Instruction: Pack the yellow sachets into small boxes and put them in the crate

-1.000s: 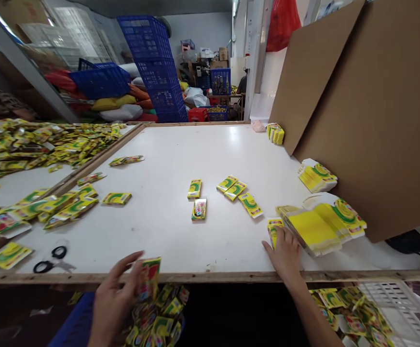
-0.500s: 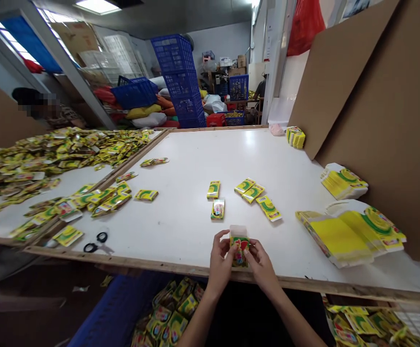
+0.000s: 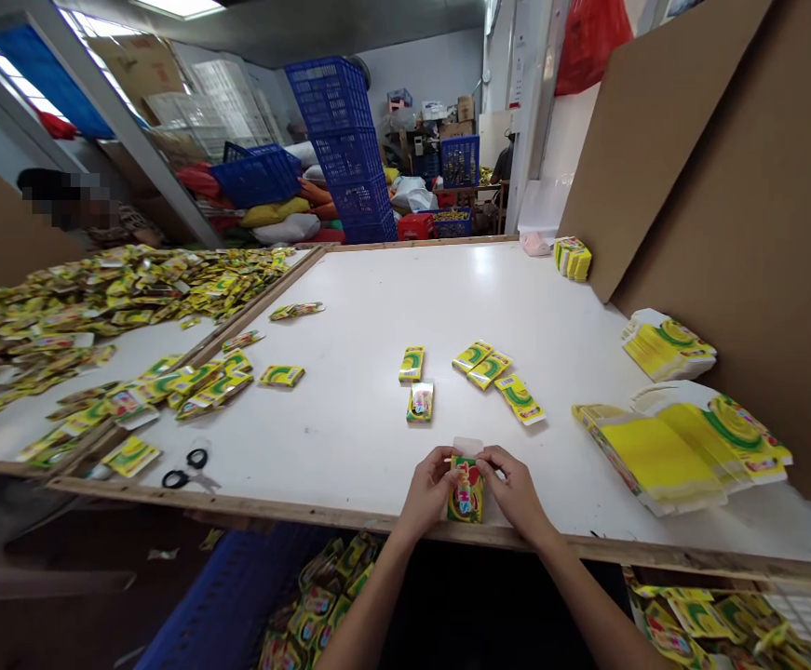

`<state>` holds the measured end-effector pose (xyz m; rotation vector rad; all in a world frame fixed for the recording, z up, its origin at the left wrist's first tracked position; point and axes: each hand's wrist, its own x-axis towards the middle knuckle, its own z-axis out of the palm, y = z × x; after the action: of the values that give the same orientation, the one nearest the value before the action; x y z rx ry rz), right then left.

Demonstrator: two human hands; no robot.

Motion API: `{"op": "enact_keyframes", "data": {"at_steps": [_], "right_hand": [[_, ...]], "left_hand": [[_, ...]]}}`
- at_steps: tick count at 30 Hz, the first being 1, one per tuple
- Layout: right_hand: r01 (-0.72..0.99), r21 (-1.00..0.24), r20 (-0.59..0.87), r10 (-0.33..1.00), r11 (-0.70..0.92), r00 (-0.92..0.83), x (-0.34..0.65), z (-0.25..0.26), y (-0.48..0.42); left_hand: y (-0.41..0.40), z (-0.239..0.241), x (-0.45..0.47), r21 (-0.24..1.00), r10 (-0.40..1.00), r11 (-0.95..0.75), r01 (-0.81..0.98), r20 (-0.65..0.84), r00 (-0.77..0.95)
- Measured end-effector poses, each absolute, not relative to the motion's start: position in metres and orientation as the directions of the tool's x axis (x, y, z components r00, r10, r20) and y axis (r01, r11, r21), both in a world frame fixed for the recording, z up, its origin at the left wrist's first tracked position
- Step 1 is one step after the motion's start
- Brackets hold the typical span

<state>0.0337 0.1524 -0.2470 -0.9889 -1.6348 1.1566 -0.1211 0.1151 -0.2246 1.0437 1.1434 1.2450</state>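
Observation:
Near the front edge of the white table, a small yellow-green box (image 3: 466, 491) with red and pink print is between my hands, its pale top flap sticking up. My left hand (image 3: 430, 486) pinches its left side, fingers at the upper corner. My right hand (image 3: 515, 486) is closed on the upper right corner, by the flap. Just beyond lie two small boxes, one (image 3: 420, 402) nearer and one (image 3: 412, 364) behind it. To their right are several more, among them a longer box (image 3: 520, 399) lying at a slant.
Black-handled scissors (image 3: 192, 469) lie front left, near a heap of yellow packs (image 3: 118, 288). Stacks of flat yellow cartons (image 3: 684, 447) stand at right, before cardboard sheets (image 3: 733, 242). A blue crate (image 3: 202, 596) sits below the table edge. Another person (image 3: 90, 214) is at far left.
My fingers have shifted up the box toward its top flap, uncovering more of its printed front. The box has moved slightly right. The loose boxes on the table stay put.

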Motion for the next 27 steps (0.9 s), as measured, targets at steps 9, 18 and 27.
{"op": "enact_keyframes", "data": {"at_steps": [9, 18, 27], "right_hand": [[0.066, -0.969, 0.209, 0.934, 0.237, -0.291, 0.033, -0.245, 0.153], [0.118, -0.945, 0.271, 0.933, 0.305, -0.238, 0.028, -0.235, 0.142], [0.162, -0.962, 0.173, 0.948, 0.221, -0.266, 0.026, -0.228, 0.153]], "left_hand": [[0.113, -0.221, -0.125, 0.994, 0.999, 0.049, -0.100, -0.049, 0.009], [0.112, -0.216, -0.121, 0.988, 0.987, -0.043, 0.149, 0.064, -0.145], [0.123, -0.219, -0.120, 1.000, 0.983, 0.012, 0.013, -0.009, -0.181]]}}
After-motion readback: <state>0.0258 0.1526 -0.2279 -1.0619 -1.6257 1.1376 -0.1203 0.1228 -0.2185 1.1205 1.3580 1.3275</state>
